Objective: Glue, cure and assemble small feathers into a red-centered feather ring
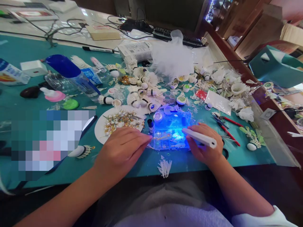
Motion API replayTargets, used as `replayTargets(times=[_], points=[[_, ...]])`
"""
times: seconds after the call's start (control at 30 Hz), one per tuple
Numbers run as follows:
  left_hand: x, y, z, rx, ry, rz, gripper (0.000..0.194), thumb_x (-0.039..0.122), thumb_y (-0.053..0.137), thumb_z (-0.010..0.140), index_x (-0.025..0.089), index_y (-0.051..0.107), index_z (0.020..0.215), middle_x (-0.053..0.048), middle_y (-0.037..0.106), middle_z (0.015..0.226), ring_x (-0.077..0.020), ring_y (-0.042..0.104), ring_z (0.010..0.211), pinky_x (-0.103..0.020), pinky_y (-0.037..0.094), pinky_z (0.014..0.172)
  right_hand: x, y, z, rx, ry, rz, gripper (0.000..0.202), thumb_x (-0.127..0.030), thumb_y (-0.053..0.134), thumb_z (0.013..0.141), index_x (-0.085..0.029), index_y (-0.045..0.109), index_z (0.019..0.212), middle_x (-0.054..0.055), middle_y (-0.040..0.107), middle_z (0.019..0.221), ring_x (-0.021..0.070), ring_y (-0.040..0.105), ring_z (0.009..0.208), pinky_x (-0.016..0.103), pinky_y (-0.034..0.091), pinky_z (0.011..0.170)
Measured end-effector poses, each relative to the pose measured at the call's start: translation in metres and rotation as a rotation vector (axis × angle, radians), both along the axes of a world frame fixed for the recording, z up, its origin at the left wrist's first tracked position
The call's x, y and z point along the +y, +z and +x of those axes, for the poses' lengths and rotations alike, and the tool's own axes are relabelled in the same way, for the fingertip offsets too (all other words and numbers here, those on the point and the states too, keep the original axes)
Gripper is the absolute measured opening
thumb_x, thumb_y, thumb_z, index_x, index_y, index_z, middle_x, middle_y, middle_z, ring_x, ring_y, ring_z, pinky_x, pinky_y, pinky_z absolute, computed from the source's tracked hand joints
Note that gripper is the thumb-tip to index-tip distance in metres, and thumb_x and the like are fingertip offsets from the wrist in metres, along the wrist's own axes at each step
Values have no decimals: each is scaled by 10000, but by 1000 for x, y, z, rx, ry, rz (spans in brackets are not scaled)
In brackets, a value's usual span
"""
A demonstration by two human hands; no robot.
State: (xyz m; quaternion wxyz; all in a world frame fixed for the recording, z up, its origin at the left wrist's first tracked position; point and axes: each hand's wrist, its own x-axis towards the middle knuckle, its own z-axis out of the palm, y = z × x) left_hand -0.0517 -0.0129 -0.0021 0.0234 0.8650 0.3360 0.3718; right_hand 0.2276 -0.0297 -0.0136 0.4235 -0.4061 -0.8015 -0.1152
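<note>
My right hand (205, 148) is closed around a white handheld UV lamp (200, 137), which throws blue light to the left. In a pinch, my left hand (121, 146) holds a thin gold-coloured beaded piece (163, 136); its exact kind is too small to make out. Both hands hover over a clear compartment box (161, 144) with its lid open, glowing blue. Beside the box stands a small dark bottle (150, 124). Left of it, a white plate (99, 130) carries many pearl and gold beaded stems. White feather pieces (165, 167) lie at the table's front edge.
Shuttlecocks (136, 101) and feather scraps crowd the middle. Red-handled pliers (228, 132) lie at the right, near another shuttlecock (253, 144). A blue-capped bottle (73, 74) and a pink-and-white bottle (54, 94) are at the left. White tulle (174, 58) and a keyboard (180, 38) lie behind.
</note>
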Motion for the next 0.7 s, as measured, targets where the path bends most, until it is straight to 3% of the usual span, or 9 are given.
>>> replayTargets(times=[0.17,0.43,0.7], points=[[-4,-6,0,36,-50,60,219,65,592,959,222,681,1085,-23,804,908,-206,724,821,-364,559,793,-16,1,-14,79,152,-13,286,-244,672,913,-230,569,1179,39,806,929,199,787,792,454,619,932],[-7,-22,-7,54,-107,69,263,79,550,965,174,662,1183,-69,796,988,-227,699,883,-386,533,829,-19,-5,-16,120,134,5,173,-247,662,925,-238,597,1085,24,794,929,177,758,735,433,587,910],[-7,-27,-9,36,-112,50,283,85,565,946,177,680,1187,-79,797,1003,-240,707,914,-390,533,846,-20,-10,-14,148,163,12,244,-205,694,869,-243,625,1100,3,739,885,168,695,662,429,607,799]])
